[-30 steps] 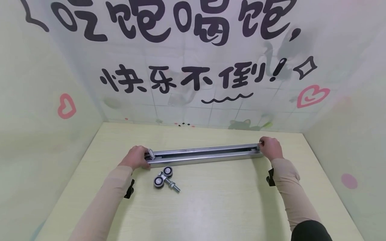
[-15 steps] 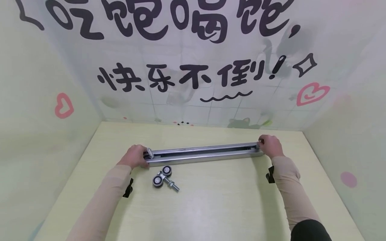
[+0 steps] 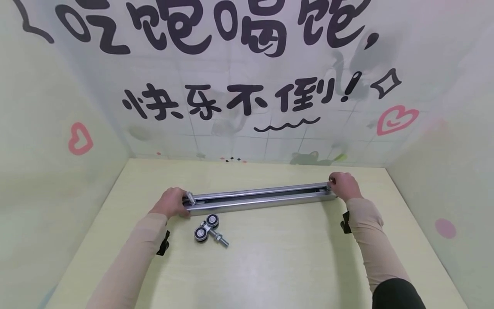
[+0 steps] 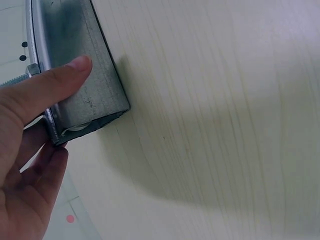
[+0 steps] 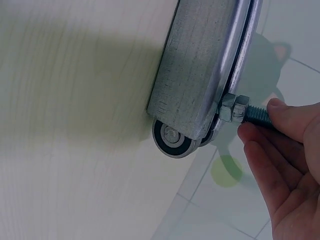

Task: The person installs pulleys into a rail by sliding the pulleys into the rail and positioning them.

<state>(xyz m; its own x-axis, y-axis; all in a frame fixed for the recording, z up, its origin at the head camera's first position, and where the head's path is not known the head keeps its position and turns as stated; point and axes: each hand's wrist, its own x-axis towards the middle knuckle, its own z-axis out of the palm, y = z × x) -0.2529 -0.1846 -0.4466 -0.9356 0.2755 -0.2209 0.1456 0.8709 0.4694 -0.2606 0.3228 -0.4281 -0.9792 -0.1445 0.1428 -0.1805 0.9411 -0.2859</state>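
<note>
A metal rail [image 3: 262, 201] with a slot along its top lies across the table. My left hand [image 3: 170, 202] grips its left end; in the left wrist view the thumb of the left hand [image 4: 35, 110] lies on the rail's side [image 4: 90, 90], beside a bolt [image 4: 33, 69]. At the other end, my right hand [image 3: 346, 186] pinches a threaded bolt [image 5: 257, 115] with nuts, standing out of the slot. A wheel [image 5: 172, 136] of that roller sticks out past the rail's end in the right wrist view. Another roller with a bolt [image 3: 207, 229] lies in front of the rail.
The pale wooden table [image 3: 270, 257] is bounded by a printed cloth [image 3: 239, 146] at the back and by cloth sides at left and right. The loose roller sits close to the rail's front, near my left hand.
The head view has shifted slightly. Both hands keep their hold at the two ends, with no clear movement of the rail or the loose roller on the table.
</note>
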